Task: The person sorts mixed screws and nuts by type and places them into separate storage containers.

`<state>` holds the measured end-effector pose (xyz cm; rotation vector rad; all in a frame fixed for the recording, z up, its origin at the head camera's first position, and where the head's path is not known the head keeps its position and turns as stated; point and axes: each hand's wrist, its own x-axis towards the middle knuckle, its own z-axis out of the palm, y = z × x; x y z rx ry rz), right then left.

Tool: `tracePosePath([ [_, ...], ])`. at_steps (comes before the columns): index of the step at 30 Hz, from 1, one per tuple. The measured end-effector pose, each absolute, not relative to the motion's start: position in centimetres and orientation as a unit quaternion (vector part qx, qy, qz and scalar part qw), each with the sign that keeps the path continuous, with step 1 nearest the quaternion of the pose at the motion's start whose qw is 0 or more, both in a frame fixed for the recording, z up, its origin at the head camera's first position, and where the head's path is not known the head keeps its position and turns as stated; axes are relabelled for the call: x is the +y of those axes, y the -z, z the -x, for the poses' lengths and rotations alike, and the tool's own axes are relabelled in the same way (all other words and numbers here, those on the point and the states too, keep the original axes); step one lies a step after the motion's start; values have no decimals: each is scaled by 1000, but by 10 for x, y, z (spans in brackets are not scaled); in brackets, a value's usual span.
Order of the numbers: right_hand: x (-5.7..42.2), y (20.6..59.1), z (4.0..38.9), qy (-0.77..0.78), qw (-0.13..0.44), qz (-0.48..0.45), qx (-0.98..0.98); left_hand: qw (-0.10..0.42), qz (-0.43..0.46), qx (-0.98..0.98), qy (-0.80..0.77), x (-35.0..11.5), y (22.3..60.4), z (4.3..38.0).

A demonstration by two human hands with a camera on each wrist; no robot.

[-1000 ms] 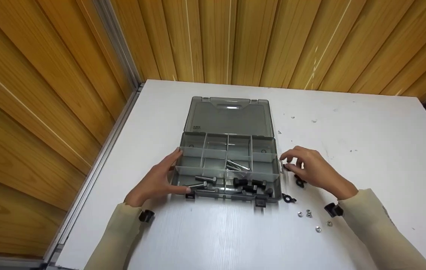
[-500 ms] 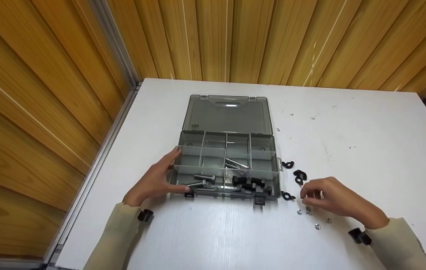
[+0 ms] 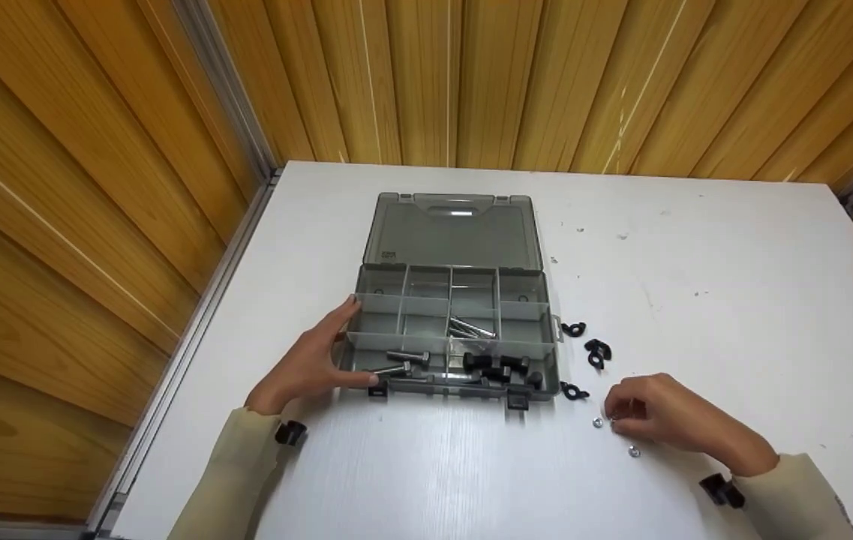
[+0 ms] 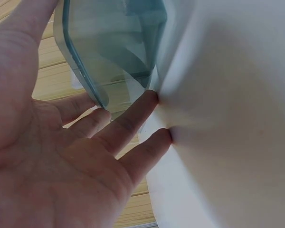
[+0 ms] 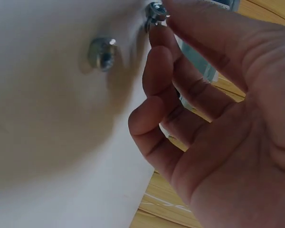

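In the head view my left hand [image 3: 310,360] spans the near left corner of a grey organizer box [image 3: 458,394], thumb at its front rim. The left wrist view has the fingers [image 4: 128,124] straight, beside the clear box wall [image 4: 111,52], some tips at the tabletop. My right hand [image 3: 666,416] is low over the table right of the box, thumb and forefinger pinching at a small metal nut [image 5: 156,12]; its other fingers are curled. A second nut [image 5: 102,53] lies close by. Two more nuts show left of the hand, one [image 3: 598,423] nearer the box, another [image 3: 634,451] in front.
The box's lid [image 3: 456,229] lies open behind it. Silver bolts [image 3: 409,356] and black bolts [image 3: 497,367] fill the front compartments; metal rods [image 3: 471,328] lie in a middle one. Several black wing nuts [image 3: 597,352] lie along the box's right side. Wooden panels [image 3: 426,82] border the white table [image 3: 426,472].
My right hand has left the black wing nut by the box's right side and come toward the front right, down to the metal nuts. The left hand stays at the box corner.
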<state>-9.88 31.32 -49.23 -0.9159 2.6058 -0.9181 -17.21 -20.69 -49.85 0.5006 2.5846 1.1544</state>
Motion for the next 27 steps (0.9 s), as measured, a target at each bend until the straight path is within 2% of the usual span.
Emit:
tracePosePath([
  [10, 320, 495, 105, 296, 83, 254, 917, 127, -178, 892, -397, -207, 498, 172],
  [23, 315, 486, 113, 276, 63, 244, 928, 139, -168, 893, -394, -208, 499, 173],
  [27, 306, 473, 123, 271, 25, 244, 931, 133, -177, 890, -399, -208, 499, 173],
])
